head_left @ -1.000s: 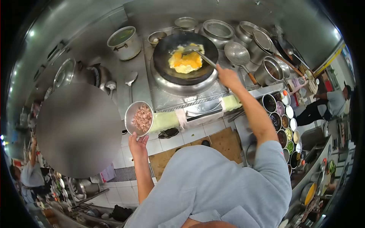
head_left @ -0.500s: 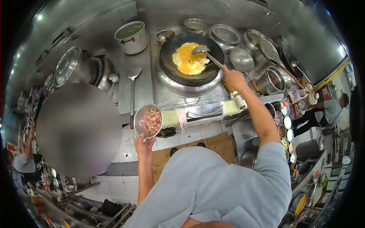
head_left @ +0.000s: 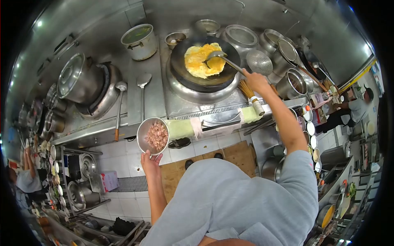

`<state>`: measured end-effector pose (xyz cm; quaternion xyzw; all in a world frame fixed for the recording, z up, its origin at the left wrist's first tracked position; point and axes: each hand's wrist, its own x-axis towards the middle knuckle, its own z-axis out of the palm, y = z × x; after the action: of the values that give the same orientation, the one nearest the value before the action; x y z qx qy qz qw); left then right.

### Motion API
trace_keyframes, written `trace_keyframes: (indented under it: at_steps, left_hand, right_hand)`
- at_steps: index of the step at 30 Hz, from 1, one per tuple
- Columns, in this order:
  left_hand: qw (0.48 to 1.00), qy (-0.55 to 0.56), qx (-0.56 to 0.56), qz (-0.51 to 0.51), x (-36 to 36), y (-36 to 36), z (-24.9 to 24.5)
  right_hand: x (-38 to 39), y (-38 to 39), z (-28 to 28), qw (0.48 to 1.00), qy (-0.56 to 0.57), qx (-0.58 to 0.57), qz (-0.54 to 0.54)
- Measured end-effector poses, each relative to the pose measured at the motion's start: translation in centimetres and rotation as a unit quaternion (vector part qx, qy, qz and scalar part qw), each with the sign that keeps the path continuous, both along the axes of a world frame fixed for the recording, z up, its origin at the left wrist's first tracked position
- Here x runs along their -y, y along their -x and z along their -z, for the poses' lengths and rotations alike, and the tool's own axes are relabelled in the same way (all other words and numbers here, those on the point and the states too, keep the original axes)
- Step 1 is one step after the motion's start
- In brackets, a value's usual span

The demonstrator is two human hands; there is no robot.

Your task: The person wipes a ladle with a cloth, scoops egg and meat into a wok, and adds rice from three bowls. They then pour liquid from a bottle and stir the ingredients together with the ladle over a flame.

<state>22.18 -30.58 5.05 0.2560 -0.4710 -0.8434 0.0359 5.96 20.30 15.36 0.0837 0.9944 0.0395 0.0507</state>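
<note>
My left hand (head_left: 152, 162) grips the near rim of a metal bowl (head_left: 142, 134), which is tilted slightly and holds chopped pinkish meat (head_left: 156, 135). The bowl is in front of the counter edge. My right hand (head_left: 257, 81) is closed round the handle of a ladle (head_left: 217, 54). The ladle's head rests on yellow egg (head_left: 200, 65), partly set and partly runny, spread in a black wok (head_left: 183, 76). The wok sits on a round metal burner ring (head_left: 193, 92).
Left of the wok stand a pot of green liquid (head_left: 139, 43) and a spatula (head_left: 143, 84). To its right are a skimmer (head_left: 259, 62), a bamboo brush (head_left: 251, 93) and a deep pot (head_left: 292, 85). A co-worker (head_left: 358, 107) stands at far right.
The egg has spread wider and rounder in the wok under the ladle. My left hand and the bowl of meat have shifted slightly left. Both hands keep their grips.
</note>
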Motion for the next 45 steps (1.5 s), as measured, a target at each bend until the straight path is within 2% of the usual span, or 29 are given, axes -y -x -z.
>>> trace_keyframes:
  at_steps: [2,5,8,10,14,17,20,23,24,26,27,28,31,34,37,40,43,45]
  left_hand:
    - [1.000,0.016,0.000,-0.004,0.5,-0.3,-0.1]
    - [0.999,0.030,-0.002,0.011,1.4,-0.4,1.3]
    - [0.999,0.037,-0.008,0.034,1.2,0.2,1.5]
    - [0.998,0.032,-0.015,0.050,0.8,0.6,1.6]
    - [0.998,0.021,-0.025,0.056,-0.3,1.3,-0.1]
    - [0.998,0.029,-0.015,0.047,-0.4,0.5,-0.6]
    - [0.999,0.027,-0.011,0.036,-0.3,-0.1,0.0]
    - [0.999,0.021,-0.014,0.044,-0.3,0.4,0.7]
    - [0.999,0.018,-0.017,0.048,-0.5,0.6,0.9]
    - [0.998,0.007,-0.023,0.059,-0.5,1.1,0.8]
    - [0.997,0.006,-0.027,0.066,-0.4,1.4,0.3]
    - [0.998,0.012,-0.033,0.058,-0.3,1.3,-0.1]
    - [0.998,0.034,-0.044,0.039,-0.6,1.1,-1.3]
    - [0.998,0.048,-0.035,0.028,-0.3,0.2,-0.8]
    - [0.998,0.047,-0.041,0.033,-0.1,0.4,-0.1]
    - [0.997,0.039,-0.036,0.047,-0.4,0.4,0.6]
    - [0.998,0.022,-0.045,0.046,-0.6,2.1,0.3]
    - [0.998,0.020,-0.045,0.039,-0.7,1.0,-0.1]
  right_hand:
    - [-0.3,-2.2,-3.8,0.999,-0.015,0.051,-0.013]
    - [0.9,-3.4,-7.7,0.992,0.035,0.099,-0.070]
    - [0.7,0.3,-2.9,0.987,0.086,0.047,-0.130]
    - [1.7,2.5,1.6,0.992,0.101,0.015,-0.075]
    - [2.3,2.4,4.7,0.994,0.106,0.012,0.026]
    - [-0.7,-0.1,7.9,0.992,0.109,-0.064,0.027]
    - [-2.2,-3.2,4.0,0.941,0.335,0.018,0.043]
    - [-2.9,-1.2,3.8,0.847,0.504,0.139,0.096]
    - [-2.3,-0.7,4.2,0.864,0.480,0.119,0.095]
    - [-3.2,1.9,11.1,0.953,0.298,-0.044,0.010]
    - [-1.9,2.1,11.6,0.971,0.202,-0.126,-0.031]
    - [-1.7,1.4,11.6,0.981,0.158,-0.110,0.012]
    - [0.0,-3.3,5.2,0.986,0.135,-0.017,0.092]
    - [-0.1,-7.0,-1.7,0.988,0.141,0.056,0.016]
    - [-0.1,-5.3,-2.5,0.986,0.107,0.033,-0.124]
    - [3.1,-1.1,-1.1,0.993,0.086,0.030,-0.082]
    - [2.2,2.2,4.4,0.998,0.008,-0.037,-0.051]
    - [1.8,1.1,3.1,0.999,0.000,-0.017,-0.034]
